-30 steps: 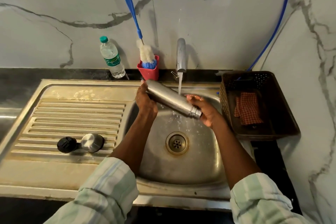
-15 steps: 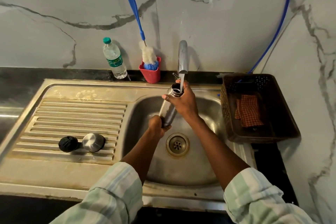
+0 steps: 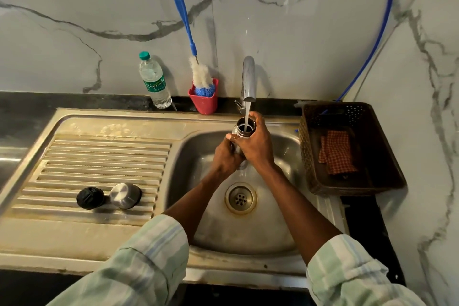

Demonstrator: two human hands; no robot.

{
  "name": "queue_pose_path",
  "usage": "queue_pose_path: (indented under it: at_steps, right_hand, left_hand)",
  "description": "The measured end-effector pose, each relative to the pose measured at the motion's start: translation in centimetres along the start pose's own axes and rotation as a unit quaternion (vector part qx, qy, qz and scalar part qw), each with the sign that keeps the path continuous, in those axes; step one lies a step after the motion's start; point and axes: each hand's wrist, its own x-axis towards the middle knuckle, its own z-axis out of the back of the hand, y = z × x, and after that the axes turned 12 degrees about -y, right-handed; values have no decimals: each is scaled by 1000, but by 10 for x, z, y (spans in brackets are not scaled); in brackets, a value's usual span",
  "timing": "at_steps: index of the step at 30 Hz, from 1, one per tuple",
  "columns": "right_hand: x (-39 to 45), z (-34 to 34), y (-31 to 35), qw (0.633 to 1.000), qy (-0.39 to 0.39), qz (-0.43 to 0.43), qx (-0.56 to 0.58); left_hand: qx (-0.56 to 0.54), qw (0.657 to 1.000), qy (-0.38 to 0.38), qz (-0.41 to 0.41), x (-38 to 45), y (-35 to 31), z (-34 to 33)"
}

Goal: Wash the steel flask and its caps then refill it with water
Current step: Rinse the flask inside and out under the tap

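Note:
The steel flask (image 3: 244, 127) stands upright over the sink basin (image 3: 283, 146), its open mouth right under the tap (image 3: 248, 79). A stream of water runs from the spout into the mouth. My right hand (image 3: 255, 144) grips the flask just below the neck. My left hand (image 3: 226, 159) holds the lower body, which is mostly hidden by both hands. On the ribbed drainboard (image 3: 99, 156) at the left lie the black inner cap (image 3: 90, 198) and the steel outer cap (image 3: 125, 195), side by side.
A plastic water bottle (image 3: 154, 81) and a red cup (image 3: 204, 100) holding a blue-handled bottle brush (image 3: 191, 42) stand at the wall behind the sink. A brown basket (image 3: 352, 149) with a checked cloth (image 3: 336, 151) sits to the right. The drain (image 3: 240, 198) lies below my hands.
The flask went from lying tilted under the stream to standing upright with its mouth under the tap. My left hand slid up its body toward my right hand.

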Motion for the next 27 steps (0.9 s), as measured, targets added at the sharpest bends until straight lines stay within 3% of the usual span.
queue_pose_path:
  at_steps: [3,6,9,11,14,20,24,27]
  right_hand:
    - [1,3,-5,998,45,-49,9]
    - [4,6,-14,991,81,-106,-5]
    - [7,10,-21,982,103,-150,-47]
    - [5,14,-26,973,126,-181,-67]
    - [0,15,-32,951,146,-268,-42]
    - [-12,20,-47,852,198,-480,64]
    - [-20,24,-74,817,185,-513,188]
    - [-23,24,-81,811,187,-516,206]
  left_hand:
    - [-9,1000,15,-13,2,-5,4]
    - [-18,997,79,-17,2,-4,10]
    - [-90,973,197,80,9,11,25]
    - [-156,967,137,149,19,16,32]
    - [-176,974,-2,140,47,-2,37]
    - [-143,980,68,119,96,-53,24]
    - [-139,981,77,109,89,-71,18]
    - [-133,979,111,111,86,-70,14]
